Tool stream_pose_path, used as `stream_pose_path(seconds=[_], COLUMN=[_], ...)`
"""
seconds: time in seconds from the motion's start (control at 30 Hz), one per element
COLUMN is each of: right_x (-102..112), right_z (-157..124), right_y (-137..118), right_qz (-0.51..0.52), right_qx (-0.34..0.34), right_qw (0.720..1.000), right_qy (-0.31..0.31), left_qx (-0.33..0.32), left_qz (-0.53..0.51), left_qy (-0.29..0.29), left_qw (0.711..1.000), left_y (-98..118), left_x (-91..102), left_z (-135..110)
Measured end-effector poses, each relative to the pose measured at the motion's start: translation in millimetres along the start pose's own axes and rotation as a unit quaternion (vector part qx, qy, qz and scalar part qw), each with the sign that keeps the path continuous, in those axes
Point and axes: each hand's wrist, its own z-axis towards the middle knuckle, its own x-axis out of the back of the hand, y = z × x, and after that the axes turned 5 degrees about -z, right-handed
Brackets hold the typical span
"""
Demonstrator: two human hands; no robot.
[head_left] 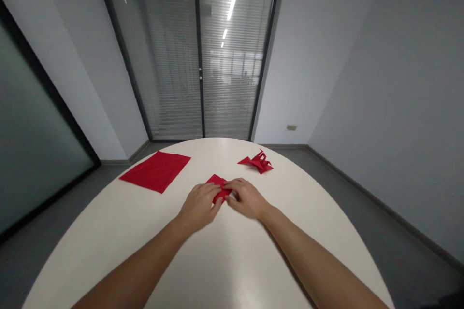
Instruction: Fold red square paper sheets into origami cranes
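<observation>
Left hand: the left hand (198,205) is being laid palm-down over the near-left part of the folded red paper (216,181) — its fingers are being pointed right, toward the other hand.
Left grip: narrow, with the fingers close together and slightly bent. A strip of red is being shown under the fingertips, but it cannot be told whether the paper is being pinched or only pressed.
Right hand: the right hand (247,198) is being rested on the desk (224,260) just right of the paper, with its fingertips being pressed onto the paper's right edge.
Right grip: flat and loosely spread, nothing being enclosed — the paper is only being touched from above.
Both hands: the fingertips of the two are being held almost touching over the paper.
Folded red paper: small and creased, it is being held flat on the desk between the hands, toward the far half of the top. It is being mostly covered by fingers, with only its far corner being left in view.
Flat red sheet: the flat red sheet (155,171) is being left unfolded on the far-left part of the desk, well apart from the hands.
Red paper figure: the red paper figure (258,161), a folded shape with pointed parts, is being left on the far-right part of the desk, near the right hand but apart from it.
Desk: white, rounded and glossy.
Background: glass doors (199,58) with blinds are being seen behind the desk, with a wall socket (291,128) low on the right wall.
</observation>
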Motion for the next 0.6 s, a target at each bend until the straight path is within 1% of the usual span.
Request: stream_pose_path(seconds=[0.1, 0.27, 0.4, 0.6], right_x=[1.0, 1.5, 3.4, 4.5], right_z=[-0.2, -0.2, 0.4, 0.8], right_y=[-0.1, -1.0, -3.9, -5.7], right_qz=[0.008, 0.010, -0.011, -0.027], right_qx=[0.006, 0.005, -0.010, -0.028], right_qw=[1.000, 1.000, 1.000, 0.999], right_qy=[-0.008, -0.011, -0.003, 0.002], left_qx=[0.008, 0.019, -0.002, -0.021], left_qz=[0.010, 0.010, 0.006, -0.019], left_qy=[0.001, -0.014, -0.018, 0.000], left_qw=[1.000, 1.000, 1.000, 1.000], left_y=[0.3, -1.3, -1.4, -1.4], left_x=[0.2, 0.3, 0.5, -0.9], left_z=[-0.4, -1.9, -1.3, -0.2])
